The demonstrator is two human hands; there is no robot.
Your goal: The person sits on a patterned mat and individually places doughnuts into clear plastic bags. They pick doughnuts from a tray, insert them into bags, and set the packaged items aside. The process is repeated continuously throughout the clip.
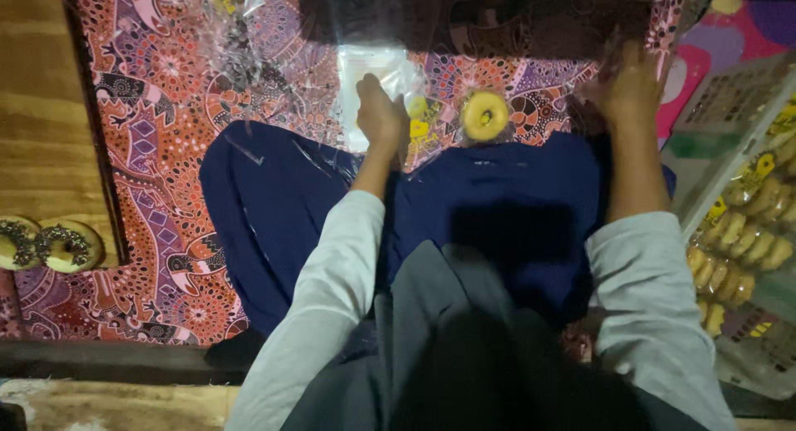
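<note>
Clear plastic wrap [390, 74] was gripped by the left hand [379, 112] beside a yellow doughnut [485, 116]. Whether the right hand [634, 91], far right, was clenched could not be told.

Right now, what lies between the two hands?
In the head view, a yellow ring doughnut in clear plastic wrap lies between the left hand and right hand, on the patterned cloth.

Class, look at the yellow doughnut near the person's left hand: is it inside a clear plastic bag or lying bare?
Inside: glossy clear plastic bag covers the yellow doughnut, beside the left hand.
</note>
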